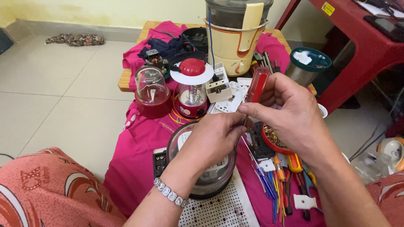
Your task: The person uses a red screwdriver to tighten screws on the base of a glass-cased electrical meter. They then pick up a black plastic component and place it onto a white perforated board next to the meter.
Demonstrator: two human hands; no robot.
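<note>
A: Where is the screwdriver (256,86)?

B: Just right of the frame's middle, in the right hand (290,113). Its red see-through handle sticks up and tilts to the upper right; the shaft runs down and left, out of sight behind the left hand (214,136). So the long axis goes from upper right to lower left.

A: And the fingers?

B: The right fingers (252,110) are closed around the lower end of the handle, thumb and forefinger pinching it. The left fingers are curled shut at the spot where the shaft should end; whether they grip the tip or some small part there I cannot tell, it is hidden.

A: What lies under the hands?

B: A round clear-domed meter (202,185), directly below the left hand, lower centre of the frame, resting on a white perforated board (223,210). The left hand is the nearer one to it.

A: Counts?

B: One screwdriver in hand, one meter, two hands. One red-based jar (152,92) and one red-capped lantern (192,90) stand above the hands, centre-left. One cream juicer (235,42) at top centre. One red bowl (275,143) of small metal bits just under the right hand. A loose row of tools (286,185) at lower right, too overlapped to count. All on a pink cloth (134,151) over the table (124,82).
</note>
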